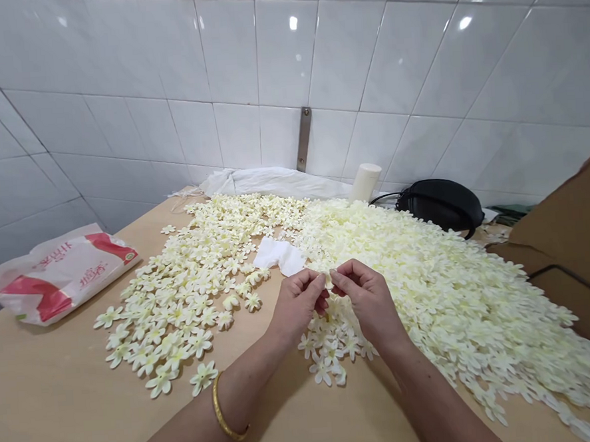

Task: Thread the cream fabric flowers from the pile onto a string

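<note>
In the head view, the left hand [294, 302] and right hand [370, 299] nearly meet, fingers pinched narrow on a small pale flower [328, 280], mostly hidden, above the counter [41, 403]. Counter shows between the loose left heap [175, 313] and denser right heap [459, 291], which spreads to the right. At the left edge, a packet [73, 271] bears red characters, too unclear to read. Beyond stand white paper [280, 254], a cream cylinder [365, 183] and a black bag [437, 205]; cardboard [570, 224] blocks the right.
</note>
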Demonstrator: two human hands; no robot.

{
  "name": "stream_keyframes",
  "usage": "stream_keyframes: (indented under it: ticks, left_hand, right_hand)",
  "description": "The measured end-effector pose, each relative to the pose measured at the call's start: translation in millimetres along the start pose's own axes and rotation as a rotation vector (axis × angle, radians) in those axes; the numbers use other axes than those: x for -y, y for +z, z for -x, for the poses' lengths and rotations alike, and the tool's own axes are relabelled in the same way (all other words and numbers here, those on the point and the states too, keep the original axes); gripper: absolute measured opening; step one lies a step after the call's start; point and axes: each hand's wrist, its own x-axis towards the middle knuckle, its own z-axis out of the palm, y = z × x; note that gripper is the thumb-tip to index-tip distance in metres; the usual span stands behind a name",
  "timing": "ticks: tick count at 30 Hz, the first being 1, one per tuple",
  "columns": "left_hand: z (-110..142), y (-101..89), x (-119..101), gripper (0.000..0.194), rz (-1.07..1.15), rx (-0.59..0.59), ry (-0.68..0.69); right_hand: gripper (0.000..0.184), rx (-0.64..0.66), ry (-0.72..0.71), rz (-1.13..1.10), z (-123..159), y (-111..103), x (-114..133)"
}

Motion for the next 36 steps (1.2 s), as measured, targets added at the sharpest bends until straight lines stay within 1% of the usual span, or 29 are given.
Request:
stream_keyframes:
  ticks: [2, 4, 6, 7, 9, 12, 13, 14, 16, 19, 23, 25, 30, 36]
  left_hand:
    - [-1, -0.2, 0, 0.028, 0.050, -0.008, -0.020]
    - [-2, -0.8, 1, 0.027, 0.119, -0.014, -0.049]
    - [-3, -1.6, 2, 0.027, 0.182, -0.010, -0.081]
    - [-4, -2.1, 3, 0.028, 0.202, -0.009, -0.097]
    - [-5, -3.0, 4, 0.029, 0.206, -0.013, -0.123]
    - [-5, -4.5, 3, 0.030, 0.177, -0.035, -0.116]
    - [-5, -5.2, 3, 0.030, 0.166, -0.042, -0.104]
    - [-5, -6.1, 2, 0.030, 0.154, -0.046, -0.089]
    - [-5, -8.2, 0, 0.030, 0.129, -0.038, -0.060]
    - [-5, -11.4, -2, 0.029, 0.087, 0.014, -0.015]
    - [-4, -11.6, -4, 0.035, 0.024, 0.051, 0.023]
    - [-4, -10.3, -5, 0.037, 0.005, 0.048, 0.006]
    - [-3, -8.5, -6, 0.032, 0.016, 0.060, -0.026]
    - [-4, -10.7, -4, 0.032, 0.148, 0.116, -0.078]
  right_hand:
    - [0.024, 0.016, 0.100, -0.156, -2, 0, 0]
    - [0.027, 0.046, 0.198, -0.263, -5, 0, -2]
    - [0.028, 0.068, 0.223, -0.259, -7, 1, -5]
    - [0.028, 0.071, 0.193, -0.209, -7, 1, -6]
    - [0.025, 0.034, 0.059, -0.023, -5, 2, -8]
    - [0.013, -0.071, -0.251, 0.326, -1, 3, -8]
    - [0.011, -0.073, -0.349, 0.409, 0, 3, -7]
    - [0.012, -0.046, -0.429, 0.468, 1, 2, -6]
    - [0.018, 0.053, -0.513, 0.515, 1, -1, -3]
    - [0.017, 0.143, -0.505, 0.508, -1, -6, 0]
    - [0.017, 0.179, -0.481, 0.509, -3, -10, 3]
    - [0.019, 0.194, -0.481, 0.513, -2, -10, 4]
    - [0.024, 0.223, -0.494, 0.518, -1, -11, 5]
    - [0.021, 0.192, -0.396, 0.528, -2, -13, 6]
